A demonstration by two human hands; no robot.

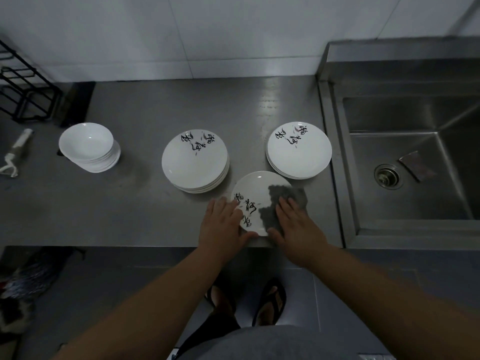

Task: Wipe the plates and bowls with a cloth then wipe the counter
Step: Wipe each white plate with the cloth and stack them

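Centrally, the reference item is the single plate (255, 189), which lies flat on the steel tabletop (130, 216) close to its front edge. All positions below are given relative to this plate.

1. Tabletop: extends left, right and behind the plate, up to a tiled wall.
2. Sink (389, 149): a steel basin, well apart to the right of the plate. Its drain (388, 176) sits in the basin floor, with a dark pad (415, 166) just beside the drain.
3. Wire rack (23, 87): black, far to the left and behind the plate.
4. Middle plate stack (194, 162): white plates with black brush lettering, just behind and to the left of the plate.
5. Right plate stack (298, 149): same pattern, just behind and to the right of the plate.
6. Bowl stack (88, 146): plain white bowls, well apart to the left and behind.
7. Right hand (296, 227): rests palm down on the right half of the plate. Its fingers (291, 203) are straight, slightly spread, and press on the cloth; they do not curl round it.
8. Left hand (223, 224): lies flat at the left rim of the plate. Its fingers (220, 206) are straight and the thumb lies along the near rim.
9. Cloth (285, 194): grey, spread over the right part of the plate and overhanging its right rim.
10. Rolled item (19, 146): pale, at the far left; type cannot be determined.
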